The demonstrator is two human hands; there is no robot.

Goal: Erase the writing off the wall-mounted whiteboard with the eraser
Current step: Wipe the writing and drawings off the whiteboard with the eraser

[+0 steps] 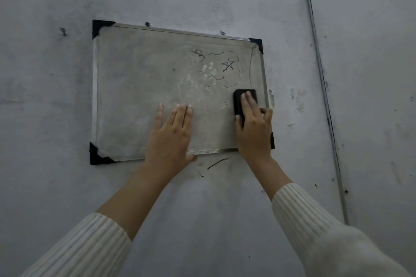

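Observation:
A small whiteboard (139, 87) with a metal frame and black corner caps hangs slightly tilted on a grey wall. Dark scribbles, a star (228, 65) and wavy lines fill its upper right part; pale smears lie around its middle. My right hand (253, 126) presses a black eraser (239, 99) flat against the board near its right edge, below the drawings. My left hand (171, 132) lies flat on the board's lower middle with fingers spread, holding nothing. The board's lower right corner is hidden behind my right hand.
A thin metal conduit (319, 69) runs down the wall to the right of the board. Small screws (147, 24) stick out along the board's top edge, another screw (63, 30) to its left. A dark streak (217, 162) marks the wall just below the board.

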